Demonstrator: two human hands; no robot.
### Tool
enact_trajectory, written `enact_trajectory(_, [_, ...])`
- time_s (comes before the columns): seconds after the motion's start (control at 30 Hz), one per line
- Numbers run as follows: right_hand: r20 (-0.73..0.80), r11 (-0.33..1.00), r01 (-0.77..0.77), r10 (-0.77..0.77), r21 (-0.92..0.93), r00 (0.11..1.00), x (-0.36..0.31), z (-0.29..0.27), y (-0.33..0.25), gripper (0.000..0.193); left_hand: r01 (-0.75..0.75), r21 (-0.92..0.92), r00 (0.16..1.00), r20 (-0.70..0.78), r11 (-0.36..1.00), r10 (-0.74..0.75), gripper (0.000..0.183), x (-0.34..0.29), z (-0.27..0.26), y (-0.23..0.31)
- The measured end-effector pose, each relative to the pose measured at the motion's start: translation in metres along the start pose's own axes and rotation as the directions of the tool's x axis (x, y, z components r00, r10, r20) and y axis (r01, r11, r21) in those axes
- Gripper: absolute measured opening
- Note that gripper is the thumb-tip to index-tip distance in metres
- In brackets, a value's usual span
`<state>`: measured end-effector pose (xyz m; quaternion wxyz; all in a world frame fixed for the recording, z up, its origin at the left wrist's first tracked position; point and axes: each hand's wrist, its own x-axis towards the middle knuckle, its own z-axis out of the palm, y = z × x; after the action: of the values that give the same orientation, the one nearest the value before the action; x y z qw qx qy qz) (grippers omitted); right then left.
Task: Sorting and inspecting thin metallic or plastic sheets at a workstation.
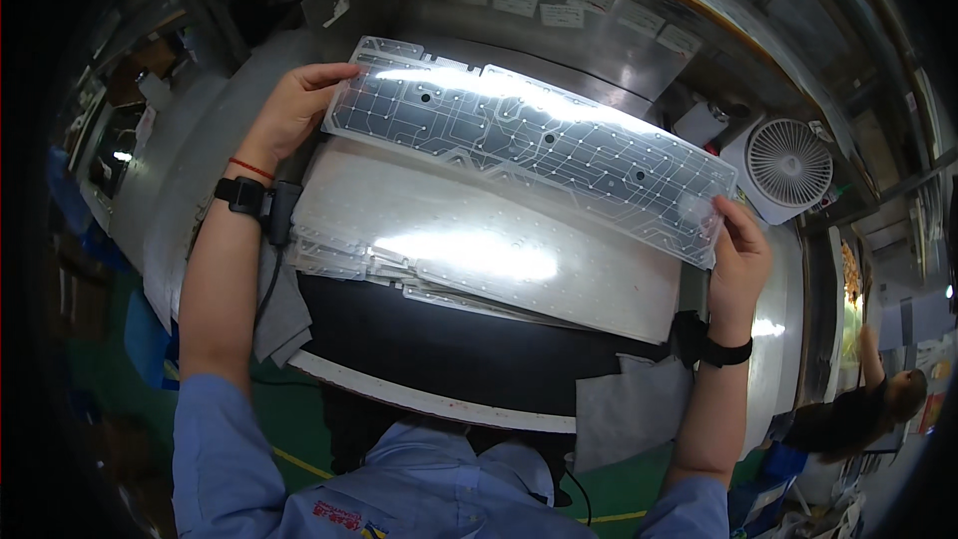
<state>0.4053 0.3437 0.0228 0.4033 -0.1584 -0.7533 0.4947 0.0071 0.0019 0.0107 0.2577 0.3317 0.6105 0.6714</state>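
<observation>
A clear plastic circuit sheet (559, 145), long and printed with fine traces and dots, is held up and tilted across the view. My left hand (294, 110) pinches its left end between thumb and fingers. At the opposite end, my right hand (740, 258) grips the lower right corner. Below the raised sheet lies a stack of similar translucent sheets (589, 274), their left edges unevenly fanned. Bright light glares off both the sheet and the stack.
The stack rests on a black mat (399, 329) at the table's front edge. Grey cloths (629, 414) hang near both forearms. A white fan (788, 165) stands at the back right, beside a metal panel with paper labels (514, 2). Another person (858, 414) is at far right.
</observation>
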Motion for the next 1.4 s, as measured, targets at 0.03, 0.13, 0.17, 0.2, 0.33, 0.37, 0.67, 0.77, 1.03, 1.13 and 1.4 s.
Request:
enact_trajectory(0.03, [0.007, 1.000, 0.007, -0.007, -0.007, 1.000, 0.000, 0.000, 0.000, 0.025, 0.000, 0.000, 1.000, 0.001, 1.000, 0.000, 0.030, 0.000, 0.000, 0.000])
enact_trajectory(0.13, [0.000, 0.999, 0.035, -0.035, -0.033, 0.999, 0.000, 0.001, -0.001, 0.025, 0.009, 0.039, 1.000, -0.016, 0.999, -0.008, 0.031, 0.000, 0.001, 0.001])
enact_trajectory(0.17, [-0.002, 0.999, 0.034, -0.034, -0.038, 0.999, 0.000, 0.001, -0.002, 0.025, 0.021, 0.084, 0.999, -0.032, 0.996, -0.019, 0.031, 0.000, 0.003, 0.001])
enact_trajectory(0.2, [0.003, 0.997, 0.048, -0.048, -0.067, 0.999, -0.001, 0.002, -0.004, 0.025, 0.035, 0.128, 0.998, -0.048, 0.991, -0.029, 0.031, 0.001, 0.005, 0.000])
enact_trajectory(0.33, [0.018, 0.991, 0.073, -0.071, -0.112, 0.997, 0.000, 0.002, -0.006, 0.025, 0.031, 0.171, 0.999, -0.037, 0.985, -0.025, 0.031, 0.000, 0.005, 0.001])
enact_trajectory(0.37, [0.017, 0.991, 0.073, -0.071, -0.112, 0.997, 0.000, 0.002, -0.005, 0.025, 0.030, 0.185, 0.999, -0.042, 0.982, -0.023, 0.031, 0.000, 0.005, 0.002])
enact_trajectory(0.67, [0.000, 0.990, 0.070, -0.070, -0.120, 0.998, 0.000, 0.001, -0.002, 0.026, 0.018, 0.186, 0.998, -0.067, 0.982, -0.006, 0.031, 0.000, 0.004, 0.001])
enact_trajectory(0.77, [0.012, 0.983, 0.087, -0.087, -0.159, 0.996, 0.000, 0.001, -0.001, 0.026, -0.010, 0.179, 0.996, -0.090, 0.984, 0.026, 0.032, -0.001, 0.004, 0.002])
enact_trajectory(1.03, [-0.023, 0.989, 0.098, -0.101, -0.114, 0.995, 0.001, 0.000, 0.001, 0.024, -0.028, 0.151, 0.996, -0.078, 0.988, 0.040, 0.033, -0.002, 0.008, 0.006])
enact_trajectory(1.13, [-0.012, 0.981, 0.085, -0.088, -0.177, 0.996, 0.002, 0.000, 0.002, 0.025, -0.024, 0.262, 0.996, -0.075, 0.965, 0.046, 0.033, -0.005, 0.011, 0.010])
enact_trajectory(1.4, [-0.006, 0.983, 0.058, -0.060, -0.177, 0.998, -0.001, 0.002, -0.004, 0.026, -0.054, 0.281, 0.997, -0.045, 0.958, 0.069, 0.036, -0.007, 0.015, 0.015])
